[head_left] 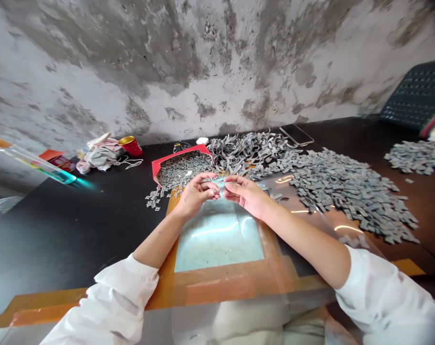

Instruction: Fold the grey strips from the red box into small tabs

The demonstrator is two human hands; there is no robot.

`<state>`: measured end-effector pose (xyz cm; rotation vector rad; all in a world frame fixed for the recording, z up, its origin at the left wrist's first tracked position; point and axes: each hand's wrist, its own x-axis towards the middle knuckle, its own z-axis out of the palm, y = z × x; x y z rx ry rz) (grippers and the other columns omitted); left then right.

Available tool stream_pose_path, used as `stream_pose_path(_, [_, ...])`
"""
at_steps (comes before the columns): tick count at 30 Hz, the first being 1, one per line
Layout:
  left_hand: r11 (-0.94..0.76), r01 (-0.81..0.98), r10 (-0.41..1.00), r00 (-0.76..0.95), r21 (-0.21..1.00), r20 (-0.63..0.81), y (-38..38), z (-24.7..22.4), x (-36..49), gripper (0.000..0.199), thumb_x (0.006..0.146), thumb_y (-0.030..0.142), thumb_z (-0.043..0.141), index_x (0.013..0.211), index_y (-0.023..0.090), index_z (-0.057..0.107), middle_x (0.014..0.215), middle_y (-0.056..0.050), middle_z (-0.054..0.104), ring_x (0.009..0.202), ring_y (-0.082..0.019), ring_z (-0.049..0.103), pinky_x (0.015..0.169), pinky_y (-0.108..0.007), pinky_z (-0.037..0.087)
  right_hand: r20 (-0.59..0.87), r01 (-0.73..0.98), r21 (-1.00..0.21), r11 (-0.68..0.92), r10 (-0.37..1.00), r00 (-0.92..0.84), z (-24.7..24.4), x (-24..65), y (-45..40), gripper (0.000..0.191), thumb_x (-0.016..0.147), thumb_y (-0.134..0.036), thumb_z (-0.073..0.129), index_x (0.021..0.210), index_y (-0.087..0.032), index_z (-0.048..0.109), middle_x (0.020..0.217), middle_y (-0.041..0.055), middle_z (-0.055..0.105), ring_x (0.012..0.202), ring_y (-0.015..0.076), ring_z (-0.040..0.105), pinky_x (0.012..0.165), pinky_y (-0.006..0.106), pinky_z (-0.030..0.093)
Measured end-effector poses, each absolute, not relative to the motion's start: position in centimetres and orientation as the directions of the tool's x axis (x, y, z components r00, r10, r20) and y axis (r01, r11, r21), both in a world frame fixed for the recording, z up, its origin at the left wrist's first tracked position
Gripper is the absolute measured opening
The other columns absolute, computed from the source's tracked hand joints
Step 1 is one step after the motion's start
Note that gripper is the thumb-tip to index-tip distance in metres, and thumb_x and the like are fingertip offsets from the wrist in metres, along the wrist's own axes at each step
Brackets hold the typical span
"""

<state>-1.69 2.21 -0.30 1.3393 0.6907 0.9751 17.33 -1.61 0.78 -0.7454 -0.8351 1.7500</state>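
My left hand (196,195) is closed in a pinch, thumb against fingertips, on a small grey piece too tiny to make out well. Facing it, my right hand (245,194) has its fingers bent together, with the tips close to the left fingertips; whatever they grip is hidden. Both hands are above the far end of a pale, glossy panel (217,244) framed in orange-brown tape. Just beyond the left hand lies an open red box (181,154) full of small grey pieces (177,168), some spilled at its near left corner.
A heap of grey strips (253,151) lies behind my hands. To the right spreads a large pile of flat grey pieces (347,187), with another pile (418,157) farther right. A red cup (130,145), crumpled cloth (101,154) and dark basket (417,96) stand near the wall.
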Motion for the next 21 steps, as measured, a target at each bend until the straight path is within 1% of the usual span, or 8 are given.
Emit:
stream_pose_path(2, [-0.067, -0.160, 0.871, 0.473, 0.985, 0.136, 1.91, 0.00, -1.51, 0.055, 0.067, 0.026, 0.081, 0.114, 0.018, 0.053, 0.070, 0.001, 0.067, 0.062, -0.012, 0.065, 0.062, -0.023, 0.053, -0.104, -0.500, -0.824, -0.266, 0.939, -0.328, 0.82, 17.22, -1.82, 0.031, 0.066, -0.029, 0.079, 0.089, -0.020, 0.060, 0.076, -0.0027, 0.069, 0.073, 0.0107, 0.068, 0.084, 0.029, 0.055])
stream_pose_path(4, [-0.100, -0.151, 0.867, 0.472, 0.983, 0.160, 1.73, 0.26, -1.37, 0.055, 0.068, 0.024, 0.081, 0.114, 0.018, 0.052, 0.067, 0.001, 0.067, 0.060, -0.013, 0.065, 0.062, -0.023, 0.053, -0.116, -0.445, -0.856, -0.261, 0.938, -0.327, 0.77, 17.12, -1.94, 0.029, 0.068, -0.028, 0.078, 0.089, -0.019, 0.059, 0.075, -0.0017, 0.069, 0.072, 0.0113, 0.068, 0.083, 0.030, 0.056])
stream_pose_path(8, [-0.138, -0.110, 0.879, 0.444, 0.984, 0.173, 1.57, 0.53, -1.18, 0.050, 0.067, 0.018, 0.080, 0.106, 0.018, 0.050, 0.065, 0.002, 0.067, 0.054, -0.011, 0.063, 0.058, -0.022, 0.054, -0.103, -0.376, -0.906, -0.196, 0.962, -0.252, 0.65, 16.97, -1.93, 0.026, 0.067, -0.026, 0.077, 0.084, -0.019, 0.059, 0.069, -0.0038, 0.065, 0.068, 0.0109, 0.067, 0.080, 0.031, 0.056])
stream_pose_path(12, [-0.179, -0.072, 0.899, 0.393, 0.981, 0.193, 1.48, 0.62, -1.10, 0.044, 0.068, 0.015, 0.077, 0.095, 0.020, 0.043, 0.067, 0.002, 0.069, 0.054, -0.011, 0.063, 0.056, -0.022, 0.052, -0.053, -0.334, -0.936, -0.111, 0.982, -0.180, 0.90, 16.98, -1.89, 0.025, 0.064, -0.026, 0.079, 0.080, -0.018, 0.060, 0.068, -0.0049, 0.063, 0.066, 0.0105, 0.066, 0.075, 0.028, 0.056])
stream_pose_path(15, [-0.228, -0.049, 0.900, 0.369, 0.972, 0.230, 1.41, 0.56, -1.09, 0.040, 0.070, 0.015, 0.076, 0.089, 0.021, 0.041, 0.068, 0.002, 0.069, 0.056, -0.012, 0.063, 0.056, -0.022, 0.052, -0.051, -0.313, -0.944, -0.100, 0.985, -0.163, 1.05, 17.06, -1.86, 0.025, 0.063, -0.027, 0.079, 0.077, -0.018, 0.060, 0.067, -0.0045, 0.062, 0.064, 0.0104, 0.066, 0.070, 0.025, 0.056])
stream_pose_path(18, [-0.300, 0.007, 0.896, 0.344, 0.954, 0.279, 1.31, 0.47, -1.14, 0.031, 0.071, 0.020, 0.076, 0.086, 0.019, 0.048, 0.068, 0.001, 0.068, 0.057, -0.013, 0.063, 0.057, -0.024, 0.052, -0.060, -0.313, -0.943, -0.109, 0.985, -0.163, 0.89, 17.12, -1.77, 0.026, 0.061, -0.030, 0.080, 0.075, -0.019, 0.061, 0.066, -0.0043, 0.063, 0.063, 0.0102, 0.064, 0.068, 0.025, 0.056])
stream_pose_path(21, [-0.455, 0.174, 0.869, 0.302, 0.873, 0.393, 1.14, 0.56, -1.17, 0.018, 0.072, 0.028, 0.076, 0.077, 0.017, 0.063, 0.073, -0.003, 0.068, 0.068, -0.014, 0.064, 0.063, -0.026, 0.052, -0.087, -0.344, -0.930, -0.134, 0.985, -0.148, 0.57, 17.12, -1.61, 0.029, 0.058, -0.033, 0.081, 0.074, -0.019, 0.062, 0.069, -0.0037, 0.064, 0.063, 0.0095, 0.062, 0.069, 0.027, 0.056])
